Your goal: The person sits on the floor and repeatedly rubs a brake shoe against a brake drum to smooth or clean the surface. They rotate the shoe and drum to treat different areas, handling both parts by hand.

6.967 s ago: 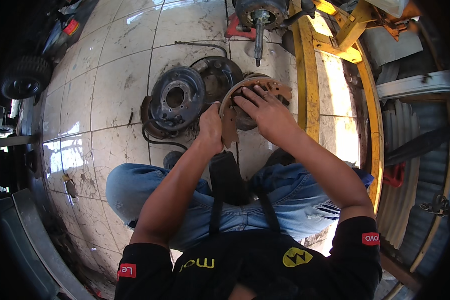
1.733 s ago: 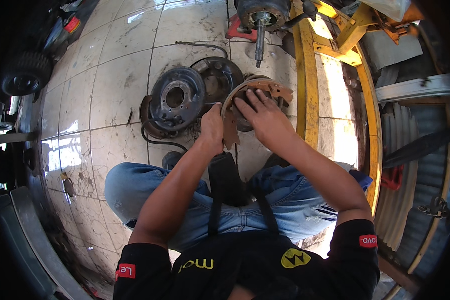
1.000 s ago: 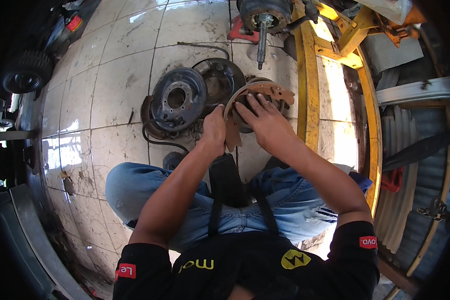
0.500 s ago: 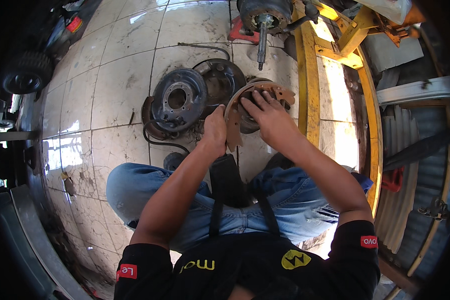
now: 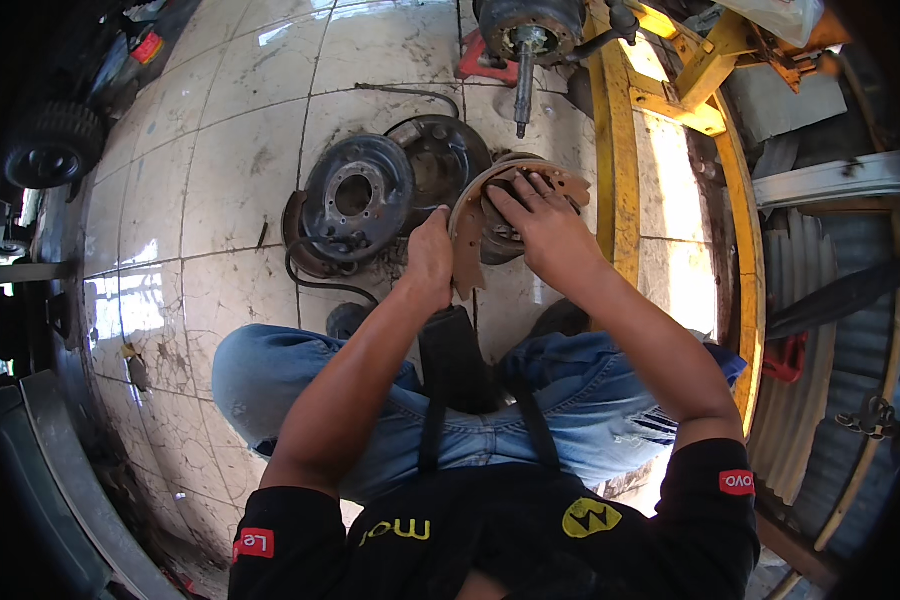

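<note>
A curved brown brake shoe is held up in front of me, over the floor between my knees. My left hand is closed on its left edge, with most of the fingers hidden behind it. My right hand lies across the inner side of the shoe's curve, its fingers stretched out and touching the metal. Behind the shoe is a round metal part, mostly covered. Just left of my hands a dark brake backing plate with a centre hole leans against a second one.
A dark hose curls beside the plates. Ahead, a hub with a threaded shaft points toward me, near a red stand. A yellow steel frame runs along my right. A tyre stands far left on the tiled floor.
The brake shoe has tilted slightly, and my right hand has shifted a little along its inner side. My left hand keeps its hold.
</note>
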`<state>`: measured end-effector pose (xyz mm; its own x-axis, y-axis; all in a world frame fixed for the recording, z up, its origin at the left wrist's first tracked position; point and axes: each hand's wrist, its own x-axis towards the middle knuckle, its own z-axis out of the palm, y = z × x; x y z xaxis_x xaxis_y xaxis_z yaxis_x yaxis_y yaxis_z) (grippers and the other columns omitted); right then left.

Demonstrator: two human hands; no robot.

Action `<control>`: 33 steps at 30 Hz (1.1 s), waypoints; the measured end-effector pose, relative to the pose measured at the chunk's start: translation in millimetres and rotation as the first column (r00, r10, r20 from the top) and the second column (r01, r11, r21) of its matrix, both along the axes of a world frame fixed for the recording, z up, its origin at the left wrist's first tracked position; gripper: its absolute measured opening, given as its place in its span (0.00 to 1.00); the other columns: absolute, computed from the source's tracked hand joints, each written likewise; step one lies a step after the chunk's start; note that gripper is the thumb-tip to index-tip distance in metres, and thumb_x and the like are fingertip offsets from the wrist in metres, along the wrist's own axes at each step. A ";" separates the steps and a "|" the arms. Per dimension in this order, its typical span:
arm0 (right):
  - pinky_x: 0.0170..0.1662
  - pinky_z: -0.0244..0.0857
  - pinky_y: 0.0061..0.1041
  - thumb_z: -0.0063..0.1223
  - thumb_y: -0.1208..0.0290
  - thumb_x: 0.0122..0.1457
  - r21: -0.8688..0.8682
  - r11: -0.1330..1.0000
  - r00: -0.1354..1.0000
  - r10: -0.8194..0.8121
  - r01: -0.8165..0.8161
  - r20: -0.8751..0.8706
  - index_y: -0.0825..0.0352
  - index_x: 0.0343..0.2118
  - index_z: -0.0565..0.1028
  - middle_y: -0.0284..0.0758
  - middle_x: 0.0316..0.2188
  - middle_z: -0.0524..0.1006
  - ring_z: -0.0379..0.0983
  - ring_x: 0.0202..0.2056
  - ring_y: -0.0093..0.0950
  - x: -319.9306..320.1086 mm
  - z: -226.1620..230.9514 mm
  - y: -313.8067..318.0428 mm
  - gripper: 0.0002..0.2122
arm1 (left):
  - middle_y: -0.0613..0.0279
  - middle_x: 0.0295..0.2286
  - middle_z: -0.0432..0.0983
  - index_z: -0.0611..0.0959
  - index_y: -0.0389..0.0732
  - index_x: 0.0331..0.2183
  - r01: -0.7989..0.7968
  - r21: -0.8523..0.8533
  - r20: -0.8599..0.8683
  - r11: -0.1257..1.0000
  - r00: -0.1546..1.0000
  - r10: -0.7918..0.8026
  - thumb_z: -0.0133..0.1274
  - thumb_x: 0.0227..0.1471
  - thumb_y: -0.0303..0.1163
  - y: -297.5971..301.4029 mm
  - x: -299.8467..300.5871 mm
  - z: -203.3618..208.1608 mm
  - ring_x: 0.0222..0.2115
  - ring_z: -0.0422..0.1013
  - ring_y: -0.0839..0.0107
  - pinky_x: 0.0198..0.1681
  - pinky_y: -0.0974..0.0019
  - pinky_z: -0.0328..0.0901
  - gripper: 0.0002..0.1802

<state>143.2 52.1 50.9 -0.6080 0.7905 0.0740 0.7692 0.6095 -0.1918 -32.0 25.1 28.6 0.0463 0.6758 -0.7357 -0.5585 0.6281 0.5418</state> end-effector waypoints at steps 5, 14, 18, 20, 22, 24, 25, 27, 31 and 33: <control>0.62 0.57 0.44 0.46 0.80 0.55 0.001 0.996 0.995 0.092 -0.092 0.034 0.63 0.59 0.65 0.53 0.59 0.65 0.63 0.59 0.53 -6.2 0.9 -10.9 0.26 | 0.65 0.32 0.75 0.79 0.46 0.41 -0.015 0.030 0.005 0.999 1.000 0.015 0.40 0.62 0.44 -2.2 -1.2 -12.4 0.30 0.72 0.70 0.33 0.61 0.68 0.17; 0.62 0.57 0.45 0.46 0.79 0.56 -0.003 0.996 0.995 0.092 -0.092 0.036 0.64 0.60 0.64 0.52 0.59 0.65 0.62 0.60 0.52 -5.5 0.9 -12.8 0.26 | 0.61 0.34 0.76 0.79 0.42 0.42 -0.026 0.018 -0.001 0.999 1.000 0.027 0.39 0.63 0.45 -1.0 -0.8 -11.2 0.32 0.72 0.67 0.35 0.60 0.68 0.20; 0.63 0.57 0.45 0.46 0.79 0.56 -0.012 0.997 0.996 0.071 -0.071 0.057 0.64 0.59 0.65 0.52 0.59 0.65 0.62 0.60 0.52 -3.6 3.7 -6.3 0.25 | 0.65 0.33 0.75 0.79 0.47 0.41 -0.017 0.017 -0.002 1.000 1.000 0.017 0.40 0.62 0.44 -1.1 -0.2 -7.8 0.31 0.72 0.70 0.32 0.62 0.68 0.17; 0.63 0.57 0.44 0.46 0.79 0.56 -0.029 0.996 0.995 0.091 -0.090 0.042 0.64 0.59 0.65 0.52 0.59 0.66 0.62 0.60 0.52 -3.7 5.1 -9.4 0.25 | 0.60 0.34 0.76 0.79 0.42 0.42 -0.022 0.021 -0.006 1.000 1.000 0.022 0.39 0.63 0.45 -1.8 0.4 -9.8 0.32 0.73 0.67 0.35 0.60 0.69 0.20; 0.63 0.57 0.44 0.46 0.79 0.55 -0.018 0.993 0.994 0.112 -0.112 -0.004 0.64 0.59 0.66 0.52 0.59 0.66 0.62 0.60 0.52 -6.1 3.4 -11.3 0.25 | 0.58 0.35 0.76 0.78 0.40 0.43 -0.017 0.017 -0.006 1.000 1.000 0.017 0.38 0.64 0.45 -1.9 0.2 -8.4 0.33 0.73 0.66 0.37 0.59 0.69 0.21; 0.63 0.57 0.44 0.46 0.79 0.55 -0.007 0.998 0.998 0.056 -0.056 0.024 0.64 0.59 0.66 0.52 0.59 0.66 0.61 0.60 0.52 1.0 -3.1 -4.4 0.25 | 0.58 0.35 0.76 0.78 0.40 0.43 -0.001 0.005 -0.001 1.000 1.000 0.001 0.38 0.64 0.45 -1.2 -0.1 -2.1 0.33 0.74 0.66 0.37 0.59 0.69 0.21; 0.63 0.57 0.43 0.46 0.79 0.55 0.002 0.999 0.999 0.036 -0.036 0.035 0.64 0.59 0.66 0.52 0.59 0.66 0.61 0.60 0.52 0.1 -2.6 -0.4 0.25 | 0.58 0.35 0.76 0.78 0.40 0.43 -0.009 0.021 -0.005 1.000 1.000 0.009 0.38 0.64 0.45 -1.3 -0.4 -4.4 0.33 0.73 0.66 0.37 0.59 0.69 0.21; 0.63 0.57 0.43 0.46 0.80 0.55 -0.002 0.998 0.997 0.060 -0.060 0.049 0.65 0.59 0.66 0.52 0.59 0.66 0.61 0.61 0.52 -2.3 1.2 -5.1 0.25 | 0.59 0.35 0.76 0.78 0.40 0.43 -0.024 0.053 -0.011 0.998 1.000 0.025 0.38 0.64 0.46 -2.0 0.0 -11.9 0.33 0.73 0.66 0.36 0.59 0.69 0.21; 0.63 0.57 0.43 0.46 0.81 0.54 -0.006 0.996 0.996 0.085 -0.085 0.023 0.65 0.59 0.66 0.52 0.59 0.66 0.61 0.60 0.52 -2.2 1.8 -7.1 0.26 | 0.65 0.32 0.75 0.79 0.46 0.40 0.002 0.006 -0.023 1.000 1.000 -0.002 0.39 0.62 0.43 -2.2 1.5 -0.1 0.30 0.71 0.70 0.31 0.62 0.68 0.16; 0.63 0.57 0.43 0.47 0.82 0.54 -0.016 0.999 0.999 0.044 -0.044 0.030 0.65 0.59 0.66 0.52 0.58 0.66 0.62 0.60 0.52 0.3 2.3 -5.5 0.26 | 0.65 0.32 0.75 0.78 0.46 0.40 0.010 0.008 -0.013 1.000 1.000 -0.010 0.39 0.62 0.42 -0.9 0.1 -1.8 0.30 0.71 0.70 0.31 0.62 0.68 0.16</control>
